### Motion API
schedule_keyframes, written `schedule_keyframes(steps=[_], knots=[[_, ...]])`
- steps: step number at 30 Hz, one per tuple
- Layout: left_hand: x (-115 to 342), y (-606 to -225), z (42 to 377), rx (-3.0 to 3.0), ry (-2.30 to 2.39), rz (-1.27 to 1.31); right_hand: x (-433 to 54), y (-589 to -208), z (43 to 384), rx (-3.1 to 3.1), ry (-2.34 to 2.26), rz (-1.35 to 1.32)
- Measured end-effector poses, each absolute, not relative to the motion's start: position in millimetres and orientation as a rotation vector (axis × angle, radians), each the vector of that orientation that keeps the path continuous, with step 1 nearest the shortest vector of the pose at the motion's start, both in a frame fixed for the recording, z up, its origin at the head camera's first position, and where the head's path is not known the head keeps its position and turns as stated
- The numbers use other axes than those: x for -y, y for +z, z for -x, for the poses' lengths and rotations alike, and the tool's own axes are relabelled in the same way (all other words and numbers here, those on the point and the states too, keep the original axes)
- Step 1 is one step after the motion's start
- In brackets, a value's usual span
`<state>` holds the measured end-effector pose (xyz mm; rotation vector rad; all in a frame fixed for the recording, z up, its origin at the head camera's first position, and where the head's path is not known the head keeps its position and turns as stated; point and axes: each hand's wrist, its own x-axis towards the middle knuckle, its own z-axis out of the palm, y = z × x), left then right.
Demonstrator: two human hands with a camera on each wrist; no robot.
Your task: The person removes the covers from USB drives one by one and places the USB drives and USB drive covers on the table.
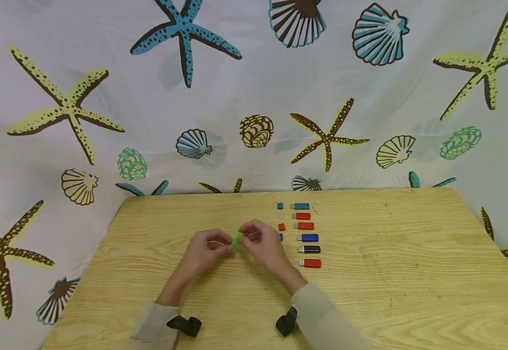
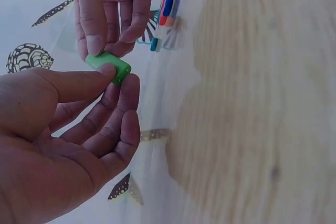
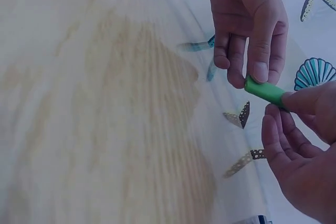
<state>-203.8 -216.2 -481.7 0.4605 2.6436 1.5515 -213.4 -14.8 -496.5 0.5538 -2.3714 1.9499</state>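
A small green USB stick is held above the table between both hands, its metal plug not visible. My left hand pinches one end between thumb and fingertips. At the other end, my right hand grips it the same way. Close up in the left wrist view, the green stick looks smooth and rounded at its end. The right wrist view shows the same green stick lying slantwise from one thumb to the other.
Right of my hands, uncapped USB sticks form a column: teal, several red, blue and black. Beside them lie caps, including teal and red; my right hand partly covers others. A patterned cloth hangs behind the wooden table.
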Motion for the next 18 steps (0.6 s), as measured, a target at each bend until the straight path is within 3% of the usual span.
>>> schedule_keyframes(steps=[18], knots=[[184.9, -477.7, 195.5, -2.492, 1.814, -0.419, -12.9, -481.0, 200.1, 2.373, 1.916, -0.621]])
